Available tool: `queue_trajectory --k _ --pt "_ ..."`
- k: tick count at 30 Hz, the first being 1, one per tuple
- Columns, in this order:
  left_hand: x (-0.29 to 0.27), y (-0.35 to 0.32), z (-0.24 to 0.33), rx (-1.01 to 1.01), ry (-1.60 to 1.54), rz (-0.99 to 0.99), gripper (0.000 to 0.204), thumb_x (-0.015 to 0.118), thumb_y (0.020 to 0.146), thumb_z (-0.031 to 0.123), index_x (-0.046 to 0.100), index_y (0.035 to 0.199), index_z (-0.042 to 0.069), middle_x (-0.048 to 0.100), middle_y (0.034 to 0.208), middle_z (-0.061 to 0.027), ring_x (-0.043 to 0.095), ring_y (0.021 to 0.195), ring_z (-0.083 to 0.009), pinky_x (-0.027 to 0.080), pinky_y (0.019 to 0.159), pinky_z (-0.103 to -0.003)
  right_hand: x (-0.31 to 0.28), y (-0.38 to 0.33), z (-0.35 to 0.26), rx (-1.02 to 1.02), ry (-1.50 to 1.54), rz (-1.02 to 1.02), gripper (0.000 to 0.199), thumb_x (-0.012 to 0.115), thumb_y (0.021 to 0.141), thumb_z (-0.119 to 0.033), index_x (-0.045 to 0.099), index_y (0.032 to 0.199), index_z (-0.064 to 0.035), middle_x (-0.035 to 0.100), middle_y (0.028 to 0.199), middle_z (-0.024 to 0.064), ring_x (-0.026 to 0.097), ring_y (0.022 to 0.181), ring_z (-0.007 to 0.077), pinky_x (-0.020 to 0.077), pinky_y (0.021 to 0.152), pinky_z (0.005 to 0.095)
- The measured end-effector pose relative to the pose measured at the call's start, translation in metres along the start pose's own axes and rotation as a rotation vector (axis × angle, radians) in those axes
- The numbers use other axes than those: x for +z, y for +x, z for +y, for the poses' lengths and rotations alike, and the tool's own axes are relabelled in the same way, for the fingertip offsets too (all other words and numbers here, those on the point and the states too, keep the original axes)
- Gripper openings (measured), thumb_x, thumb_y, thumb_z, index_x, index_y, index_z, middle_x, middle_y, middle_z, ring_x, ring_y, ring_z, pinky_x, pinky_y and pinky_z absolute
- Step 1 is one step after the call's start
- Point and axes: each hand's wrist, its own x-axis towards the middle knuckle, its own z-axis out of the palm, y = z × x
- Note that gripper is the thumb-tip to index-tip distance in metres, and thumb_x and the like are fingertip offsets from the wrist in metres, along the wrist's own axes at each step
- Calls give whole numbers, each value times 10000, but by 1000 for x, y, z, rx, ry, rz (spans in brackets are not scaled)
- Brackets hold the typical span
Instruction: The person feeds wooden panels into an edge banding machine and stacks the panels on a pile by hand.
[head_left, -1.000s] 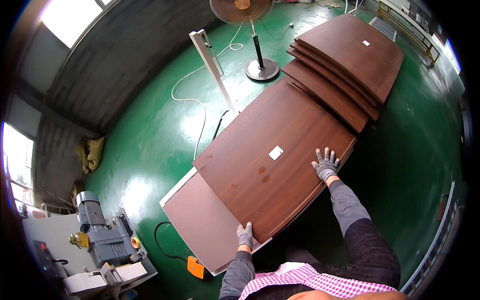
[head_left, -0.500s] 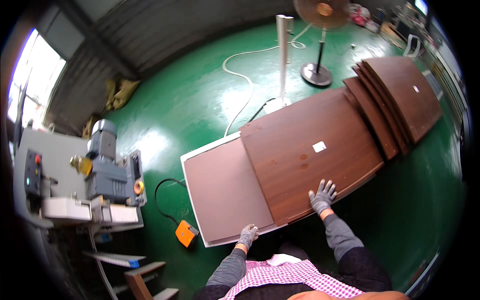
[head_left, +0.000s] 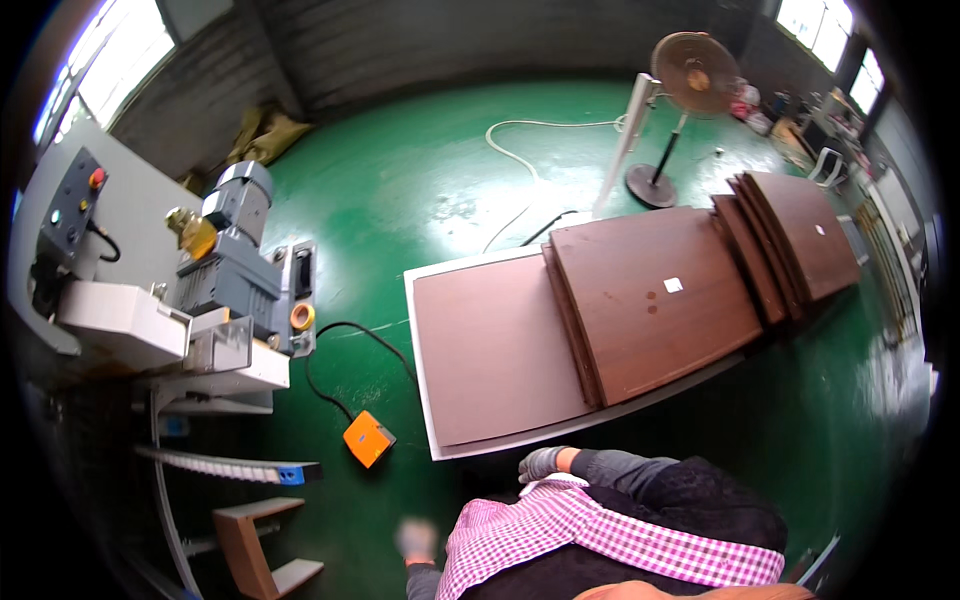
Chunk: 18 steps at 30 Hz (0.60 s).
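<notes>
My right hand (head_left: 541, 464), in a grey glove, is in front of my body near the front edge of a white-rimmed table (head_left: 520, 437). Its fingers are curled, with nothing visible in them. Motion smears my left hand (head_left: 417, 540) at the lower left, over the floor and apart from the table, so its fingers are unclear. A mauve-brown sheet (head_left: 495, 350) covers the table's left part. Beside it lies a stack of dark brown panels (head_left: 660, 330), the top one bearing a small white label (head_left: 673, 285).
More brown panels (head_left: 805, 235) are stacked at the right. A grey machine (head_left: 235, 285) stands left, near an orange foot pedal (head_left: 368, 438) with a black cable. Beyond the table are a white post (head_left: 625, 140) and a pedestal fan (head_left: 693, 75). A brown frame (head_left: 242, 550) sits lower left.
My right hand has left the brown panel and drawn back toward my body. My left hand has moved from the table's front edge down and left. The view has shifted left.
</notes>
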Motion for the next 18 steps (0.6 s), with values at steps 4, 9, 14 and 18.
queue_trajectory --k 4,9,14,18 --pt "-20 -50 -90 -231 -59 -582 304 581 848 333 667 1029 105 651 1066 -73 612 988 -249 456 910 -418 -17 20 -32 98 -200 365 445 588 848 -406 677 1059 -24 675 1032 201 630 994 386 483 860 473" --pt "36 -136 -217 1455 2733 -847 290 406 947 433 517 1132 240 549 1058 17 472 1076 -203 391 938 -535 -32 48 -66 36 17 522 476 501 874 -403 641 1152 -43 645 1143 207 600 1082 372 456 931 457" --pt "-21 -150 -252 1476 2715 -1143 833 455 906 611 177 1505 103 234 1547 -127 316 1383 -306 264 1138 -431 -24 82 -78 35 -36 414 506 490 931 -433 587 1222 -32 614 1206 212 567 1134 384 436 979 424" --pt "-55 -128 -275 1513 2515 -1241 836 478 899 616 219 1488 82 353 1467 -171 425 1277 -343 333 1071 -481 -11 76 -97 46 100 388 445 568 913 -395 643 1167 -36 671 1106 185 617 1064 327 462 938 394"
